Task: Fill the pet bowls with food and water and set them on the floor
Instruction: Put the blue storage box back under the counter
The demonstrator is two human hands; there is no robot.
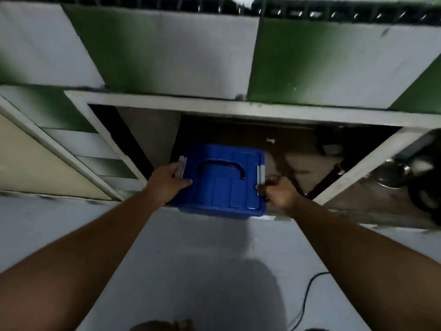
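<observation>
A blue plastic storage box [224, 185] with a black carry handle on its lid and grey side latches sits at the mouth of a low open cabinet [214, 106], its front edge over the pale floor. My left hand [168, 179] grips the box's left side at the latch, thumb on the lid. My right hand [278, 191] grips the right side by the other latch. What the box holds is hidden by the lid.
A shiny metal bowl [391, 174] and a dark round object [424, 177] stand in the compartment to the right. The cabinet doors [69, 154] hang open to the left. A black cable [307, 297] runs across the grey floor at the lower right.
</observation>
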